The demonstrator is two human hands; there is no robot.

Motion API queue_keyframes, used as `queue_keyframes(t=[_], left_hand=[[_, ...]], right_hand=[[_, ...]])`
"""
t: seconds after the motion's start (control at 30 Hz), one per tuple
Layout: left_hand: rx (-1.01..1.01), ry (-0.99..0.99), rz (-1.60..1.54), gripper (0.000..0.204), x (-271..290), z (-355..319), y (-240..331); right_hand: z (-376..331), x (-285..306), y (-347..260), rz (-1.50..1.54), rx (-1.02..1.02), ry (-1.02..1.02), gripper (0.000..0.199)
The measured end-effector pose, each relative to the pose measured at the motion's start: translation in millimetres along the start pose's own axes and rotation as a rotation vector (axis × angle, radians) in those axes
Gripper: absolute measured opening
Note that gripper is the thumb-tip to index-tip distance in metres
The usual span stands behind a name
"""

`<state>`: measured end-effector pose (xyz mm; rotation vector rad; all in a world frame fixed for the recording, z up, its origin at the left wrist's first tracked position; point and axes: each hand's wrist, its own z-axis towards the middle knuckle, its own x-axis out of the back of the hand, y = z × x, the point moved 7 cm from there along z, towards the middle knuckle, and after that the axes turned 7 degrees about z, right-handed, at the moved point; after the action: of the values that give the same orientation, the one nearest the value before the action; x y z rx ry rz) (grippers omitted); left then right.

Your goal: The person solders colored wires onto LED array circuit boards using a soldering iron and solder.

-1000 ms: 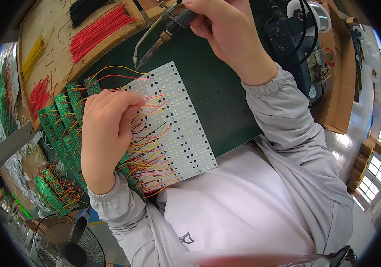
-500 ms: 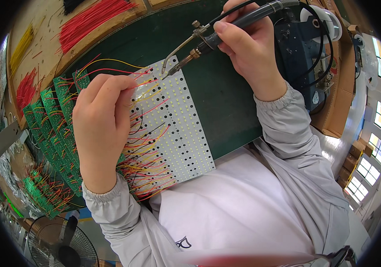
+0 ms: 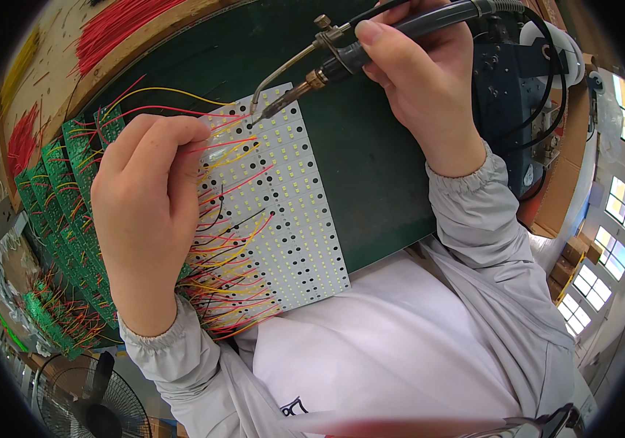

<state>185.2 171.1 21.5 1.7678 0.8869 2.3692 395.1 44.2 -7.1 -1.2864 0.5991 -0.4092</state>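
Soldering iron (image 3: 338, 66) nudged left toward the wires (image 3: 230, 143) since last frame | right hand (image 3: 429, 80): fingers pinching its dark handle | left hand (image 3: 144, 197): fingers curled close together, honestly can't tell if they're pinching one | white board (image 3: 294, 193): on the green surface (image 3: 382, 190), between both hands

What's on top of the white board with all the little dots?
Red, yellow and black wires lie across the white board. The soldering iron points at its far end. The left hand covers part of the wires, so what's underneath it can't be seen.
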Motion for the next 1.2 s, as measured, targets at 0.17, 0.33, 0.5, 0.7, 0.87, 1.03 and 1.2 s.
queue_keyframes(t=[0.17,0.33,0.5,0.7,0.87,1.03,1.2], left_hand=[[-0.004,0.021,0.006,0.012,0.6,0.4,1.8],[0.018,0.017,-0.002,0.012,0.9,2.5,0.7],[0.023,0.019,-0.008,0.012,1.3,1.7,0.6],[0.037,0.006,0.014,0.012,0.1,1.6,0.6],[0.045,0.005,0.031,0.012,-0.4,1.1,1.8],[0.052,-0.013,0.041,0.013,1.2,1.1,2.1],[0.063,-0.011,0.041,0.014,-0.5,0.1,1.1]], right_hand=[[-0.6,-0.3,1.1,0.0,-0.021,0.004,0.027],[0.6,-4.2,-1.4,0.057,-0.013,-0.001,0.028],[0.6,-4.9,2.3,-0.027,-0.006,-0.024,0.027],[-1.2,-5.8,2.1,-0.029,-0.016,0.008,0.027],[-1.0,-5.0,2.7,-0.037,-0.021,0.01,0.027],[-1.4,-4.7,1.4,-0.032,-0.03,0.003,0.027],[-3.6,6.0,4.1,0.011,-0.042,0.007,0.028]])
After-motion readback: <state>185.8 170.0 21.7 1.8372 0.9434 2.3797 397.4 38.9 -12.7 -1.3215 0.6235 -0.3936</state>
